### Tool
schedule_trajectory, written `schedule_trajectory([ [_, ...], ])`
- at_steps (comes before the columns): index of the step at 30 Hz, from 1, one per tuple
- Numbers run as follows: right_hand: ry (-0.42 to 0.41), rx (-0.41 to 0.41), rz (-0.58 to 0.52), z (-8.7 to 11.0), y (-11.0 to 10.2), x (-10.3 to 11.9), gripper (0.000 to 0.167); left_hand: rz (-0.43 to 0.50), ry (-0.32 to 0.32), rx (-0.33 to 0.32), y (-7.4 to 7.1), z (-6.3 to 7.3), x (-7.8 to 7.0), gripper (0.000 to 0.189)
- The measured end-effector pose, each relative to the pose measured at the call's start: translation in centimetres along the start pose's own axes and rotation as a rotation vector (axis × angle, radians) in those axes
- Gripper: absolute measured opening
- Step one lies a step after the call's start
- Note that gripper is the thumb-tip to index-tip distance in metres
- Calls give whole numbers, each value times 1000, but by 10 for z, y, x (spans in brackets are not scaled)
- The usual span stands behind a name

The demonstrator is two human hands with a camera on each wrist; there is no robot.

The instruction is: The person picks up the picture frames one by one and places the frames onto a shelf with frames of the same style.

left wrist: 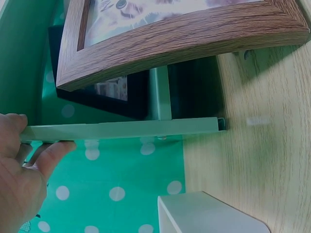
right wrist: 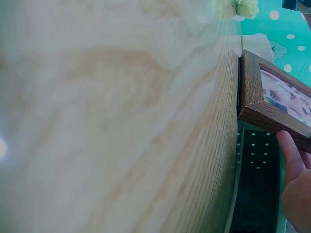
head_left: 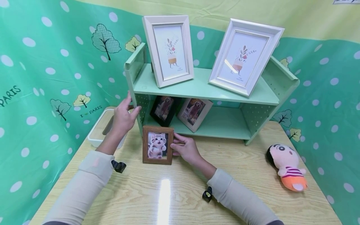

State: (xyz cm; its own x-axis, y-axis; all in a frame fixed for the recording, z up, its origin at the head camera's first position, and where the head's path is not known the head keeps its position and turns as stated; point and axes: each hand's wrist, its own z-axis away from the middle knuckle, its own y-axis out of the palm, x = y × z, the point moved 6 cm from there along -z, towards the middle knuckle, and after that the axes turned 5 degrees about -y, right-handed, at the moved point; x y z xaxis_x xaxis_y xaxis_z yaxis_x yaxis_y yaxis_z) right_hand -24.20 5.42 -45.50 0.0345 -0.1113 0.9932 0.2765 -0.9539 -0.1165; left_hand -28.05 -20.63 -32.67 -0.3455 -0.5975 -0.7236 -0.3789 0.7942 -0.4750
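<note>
In front of the shelf's lower left corner: brown photo frame [head_left: 158, 145], near upright, kitten picture facing out from the shelf [head_left: 227, 120]; whether its bottom edge touches the table [head_left: 135, 193] cannot be confirmed.
Weight: probably light, manageable with one hand.
Stiffness: border judged rigid, wood or wood-look; no bending expected under a firm pinch.
Surface: grained border likely gives fair purchase; picture area likely smoother, more prone to slip.
Fragility: corners, and any clear cover over the picture, judged the weak points if knocked on the shelf; cover material cannot be told.
Hold point: upright side strips, about mid-height, fingertips off the picture.
Right hand [head_left: 187, 150]: narrow, pinching the brown photo frame by its right side.
Left hand [head_left: 123, 115]: closed over the edge of the shelf's left side panel [left wrist: 121, 129], thumb and fingers on opposite faces; not touching the brown photo frame.
Lower board, left end: black frame [head_left: 164, 110] and pale frame [head_left: 194, 113], both tilted, behind the brown one.
</note>
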Motion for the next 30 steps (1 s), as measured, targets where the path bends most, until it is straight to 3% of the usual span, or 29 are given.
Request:
schedule_trajectory([
  [23, -23, 26, -4, 5, -7, 9, 59, 0, -3, 7, 0, 0, -1, 74],
  [30, 8, -5, 12, 8, -15, 14, 60, -5, -10, 11, 0, 0, -1, 74],
])
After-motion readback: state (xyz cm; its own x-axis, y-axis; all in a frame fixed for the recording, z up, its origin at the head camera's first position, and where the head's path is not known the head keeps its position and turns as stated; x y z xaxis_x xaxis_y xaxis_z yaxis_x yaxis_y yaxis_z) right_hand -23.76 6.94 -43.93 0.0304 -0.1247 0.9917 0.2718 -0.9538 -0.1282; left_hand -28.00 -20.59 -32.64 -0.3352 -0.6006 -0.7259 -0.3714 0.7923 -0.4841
